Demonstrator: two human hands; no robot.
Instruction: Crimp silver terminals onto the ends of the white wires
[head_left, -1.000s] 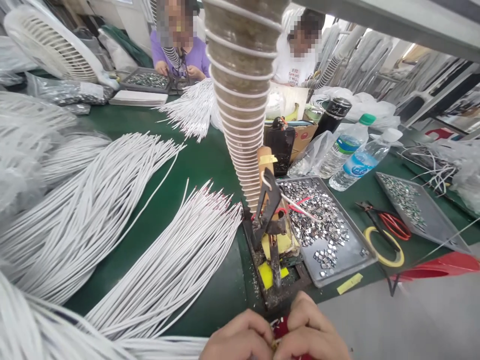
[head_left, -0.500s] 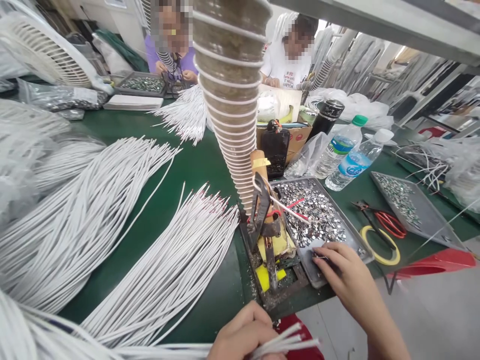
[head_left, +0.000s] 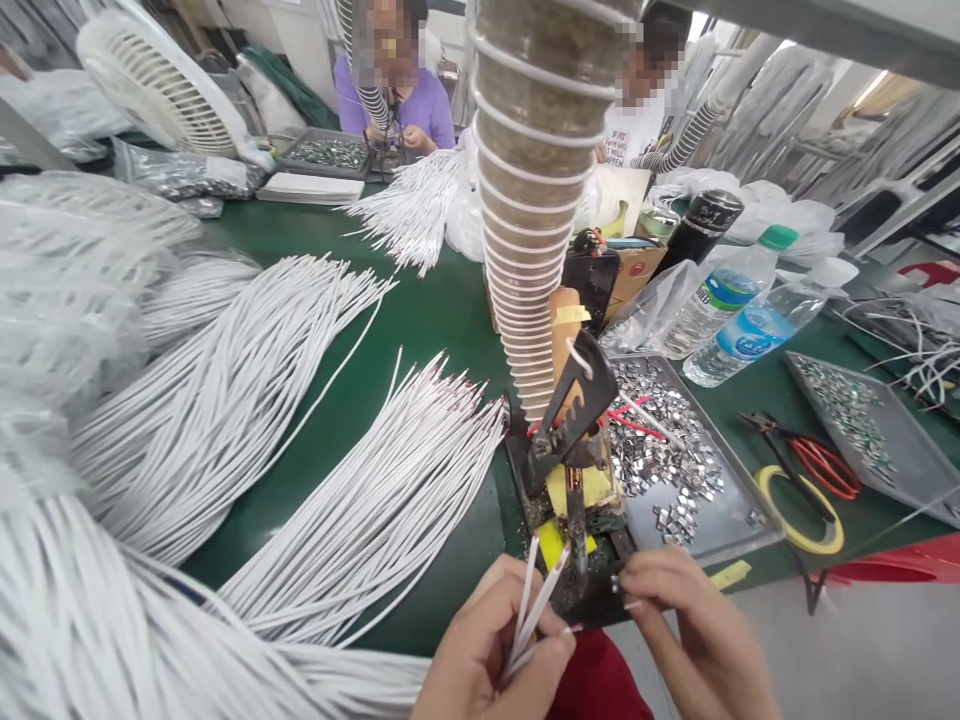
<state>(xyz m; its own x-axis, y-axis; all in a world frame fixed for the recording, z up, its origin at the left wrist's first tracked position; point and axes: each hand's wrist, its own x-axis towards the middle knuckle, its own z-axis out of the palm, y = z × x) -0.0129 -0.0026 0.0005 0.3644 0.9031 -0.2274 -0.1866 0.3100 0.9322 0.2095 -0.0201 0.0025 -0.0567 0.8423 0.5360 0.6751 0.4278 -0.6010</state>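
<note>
Left hand (head_left: 491, 655) is gripping a few white wires (head_left: 534, 600) at 6 o'clock; right hand (head_left: 686, 625) is pinching a small metal clip (head_left: 616, 583) beside the crimping press (head_left: 574, 450). Big wire piles (head_left: 225, 400) are waiting on the bench (head_left: 420, 320), so plenty's left.

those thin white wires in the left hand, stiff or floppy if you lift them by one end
Probably fairly stiff: the short wires stand up straight from the left hand without drooping. Likely light, since a loose pinch holds several. Smooth sheaths may let them slip or fan apart.
</note>
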